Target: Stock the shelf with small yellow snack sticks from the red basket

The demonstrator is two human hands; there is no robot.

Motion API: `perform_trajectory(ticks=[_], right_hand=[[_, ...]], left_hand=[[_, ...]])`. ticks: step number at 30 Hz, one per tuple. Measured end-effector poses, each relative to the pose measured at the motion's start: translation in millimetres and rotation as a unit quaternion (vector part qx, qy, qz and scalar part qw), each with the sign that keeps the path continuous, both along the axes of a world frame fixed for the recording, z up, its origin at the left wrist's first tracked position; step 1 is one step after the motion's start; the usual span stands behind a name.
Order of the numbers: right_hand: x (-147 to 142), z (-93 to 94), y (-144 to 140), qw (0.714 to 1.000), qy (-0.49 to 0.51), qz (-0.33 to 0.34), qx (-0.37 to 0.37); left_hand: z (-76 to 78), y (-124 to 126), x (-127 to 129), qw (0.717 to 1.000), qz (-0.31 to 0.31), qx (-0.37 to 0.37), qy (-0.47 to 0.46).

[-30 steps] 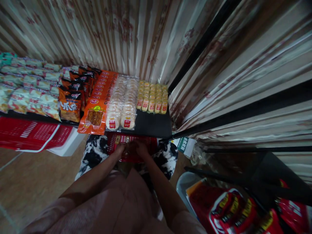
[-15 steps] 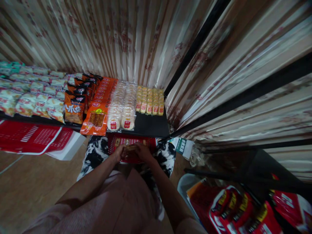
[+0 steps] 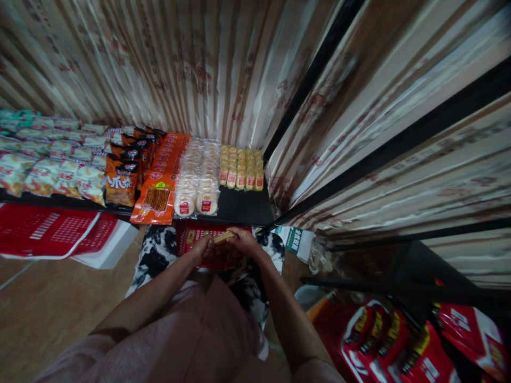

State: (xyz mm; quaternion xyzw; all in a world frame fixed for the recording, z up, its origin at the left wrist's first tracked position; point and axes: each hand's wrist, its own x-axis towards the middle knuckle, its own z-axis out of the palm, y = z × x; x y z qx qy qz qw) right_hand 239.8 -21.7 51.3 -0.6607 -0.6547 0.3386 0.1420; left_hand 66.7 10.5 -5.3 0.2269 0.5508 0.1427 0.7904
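My right hand point(image 3: 244, 241) is closed on the right end of some small yellow snack packets point(image 3: 223, 237). My left hand point(image 3: 200, 248) is closed at their left end; its fingertips are small and dim. Both hands are just above a red plastic basket point(image 3: 181, 230) on my lap. One loose packet point(image 3: 191, 234) lies in the basket's left part, and my hands hide much of the rest. On the black shelf point(image 3: 244, 206) just beyond, similar yellow packets point(image 3: 240, 180) stand in short rows at the right end.
Left of the yellow packets are round white crackers point(image 3: 195, 178) in clear wrap, an orange bag of sticks point(image 3: 155, 197), orange-black bags point(image 3: 120, 181) and white bags point(image 3: 43, 175). A red basket point(image 3: 72, 226) stands at lower left. Black frame bars point(image 3: 383, 127) and red bags point(image 3: 423, 351) are at right.
My right hand has shifted slightly right and up, and the packets now tilt up toward it. The view has moved slightly.
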Motion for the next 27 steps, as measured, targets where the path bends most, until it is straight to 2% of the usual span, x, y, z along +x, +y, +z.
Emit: perform_trajectory(ticks=[8, 14, 20, 27], right_hand=[[11, 9.6, 3, 0.996, 0.087, -0.024, 0.018], [13, 16.3, 7, 0.991, 0.127, -0.035, 0.019], [16, 19.4, 6, 0.992, 0.105, -0.07, 0.024], [19, 10.2, -3, 0.972, 0.2, -0.123, 0.013]], left_hand=[[26.9, -4, 10, 1.0, -0.025, -0.003, -0.005], [30.7, -5, 10, 0.999, -0.014, 0.007, -0.03], [38.9, -4, 9, 0.999, -0.003, 0.002, -0.05], [58.3, 2, 10, 0.995, 0.017, 0.072, -0.06]])
